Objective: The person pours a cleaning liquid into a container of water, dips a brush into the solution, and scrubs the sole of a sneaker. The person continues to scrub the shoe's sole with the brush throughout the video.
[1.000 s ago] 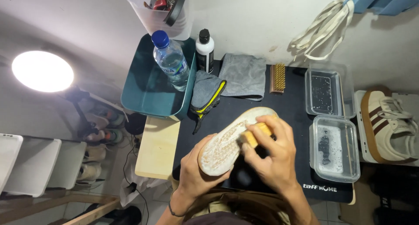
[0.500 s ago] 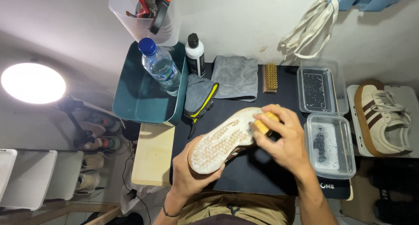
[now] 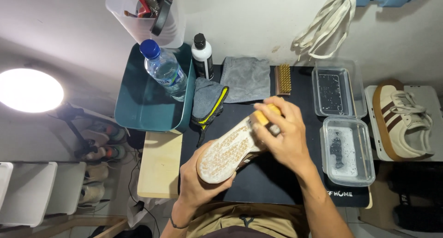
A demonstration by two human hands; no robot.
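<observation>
Head view, looking straight down at a black work mat. My left hand grips a sneaker from below, sole turned up, fingers wrapped around its heel end; the pale, dirty outsole faces the camera. My right hand is closed around a wooden-handled brush, pressed against the toe end of the sole; the bristles are hidden under the hand. The shoe is held over the middle of the mat, clear of its surface as far as I can tell.

Behind it: a grey cloth lying flat, a second brush with tan bristles just beside it, a dark grey glove with yellow trim, and a white bottle with a black cap. A water bottle with a blue cap leans in a teal bin.

Right of the mat's centre, two clear plastic tubs, the near one holding cloudy liquid. A matching sneaker with brown stripes sits upright further right. Round lamp glaring at far left.
</observation>
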